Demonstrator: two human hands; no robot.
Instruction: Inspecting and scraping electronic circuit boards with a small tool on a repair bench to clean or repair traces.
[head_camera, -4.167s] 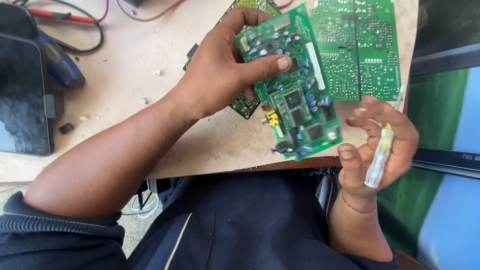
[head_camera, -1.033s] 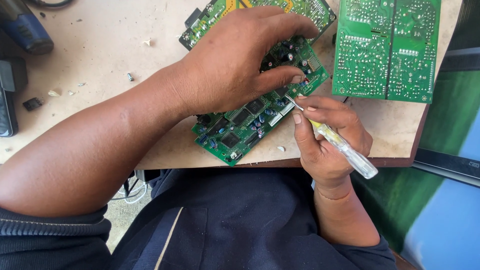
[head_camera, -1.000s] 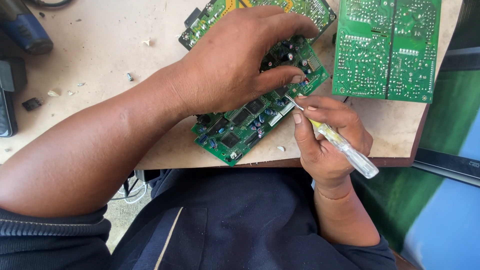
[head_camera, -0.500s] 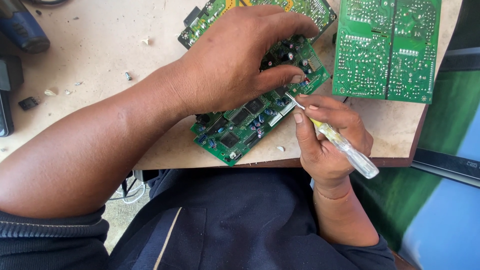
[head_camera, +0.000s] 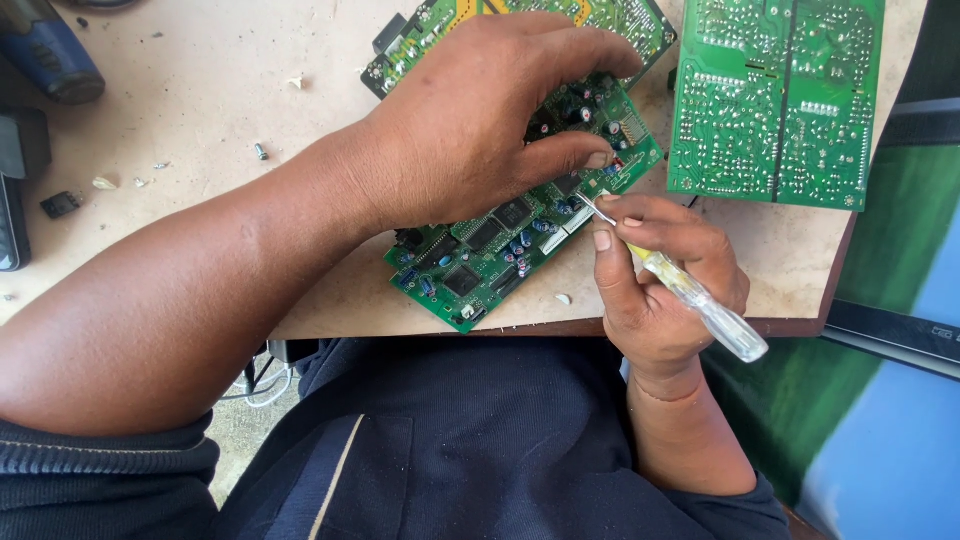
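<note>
Three green circuit boards lie on the pale surface (head_camera: 200, 120); the nearest circuit board (head_camera: 500, 250) sits at its front edge, pressed flat under the left hand (head_camera: 480, 120). The right hand (head_camera: 660, 280) grips a clear-handled screwdriver (head_camera: 690, 295), tip touching that board's edge.

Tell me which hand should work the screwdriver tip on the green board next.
Right hand: it grips the screwdriver, tip on the green circuit board. Left hand lies pressed on the board, steadying it.
</note>
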